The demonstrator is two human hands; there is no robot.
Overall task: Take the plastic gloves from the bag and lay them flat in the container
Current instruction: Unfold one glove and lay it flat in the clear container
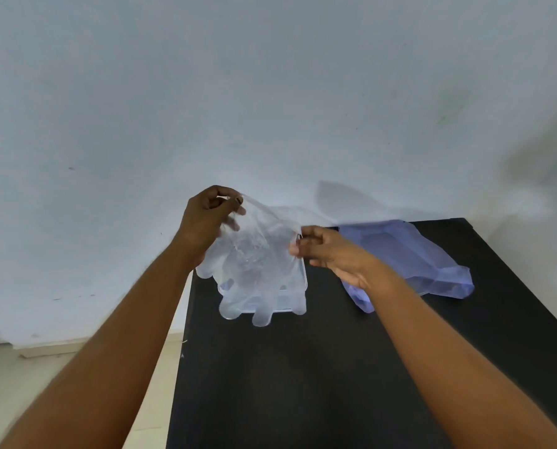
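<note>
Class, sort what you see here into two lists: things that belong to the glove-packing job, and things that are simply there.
Belongs to the job:
clear plastic glove, held up by its cuff
left hand and right hand, both pinching it
clear container beneath
bluish bag

Simply there:
black table
white wall

A black bench (319, 384) is seen. A clear container (298, 298) sits on it under the left grip (210, 218). A blue bag (410, 254) lies behind the right grip (329, 251).
</note>
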